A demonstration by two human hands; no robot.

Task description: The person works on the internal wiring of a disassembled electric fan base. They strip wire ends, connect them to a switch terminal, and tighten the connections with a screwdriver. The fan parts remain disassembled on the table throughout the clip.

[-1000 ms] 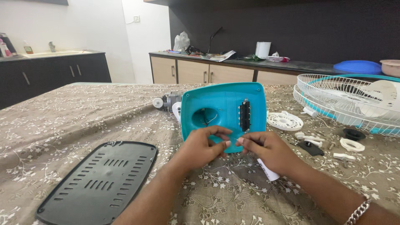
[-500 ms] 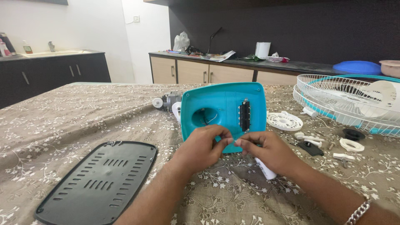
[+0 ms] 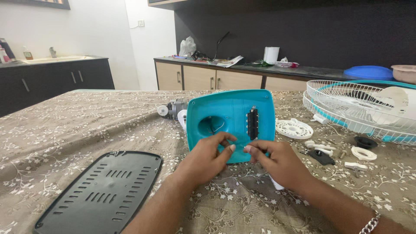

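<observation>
Both hands meet at the lower edge of a teal fan base housing that stands tilted on its edge on the cloth-covered table. Left hand has its fingers curled, thumb and forefinger pinched close at the housing's bottom rim; whether a small part sits between the fingertips cannot be told. Right hand is likewise curled, its fingertips pressed to the same rim just at 3 o'clock of the left hand's. From the hands, the housing rises at 12 o'clock, its round opening with wires above the left hand and its black switch strip above the right.

At 8 o'clock of the left hand lies a black vented base plate, well apart. At 11 o'clock of the housing sits a grey motor. At 2 o'clock of the right hand rest a white round disc and a white fan guard; small loose parts lie at 3 o'clock.

Against half a second ago, the left thumb and forefinger have drawn nearer the right fingertips; the housing and plate have not shifted.
</observation>
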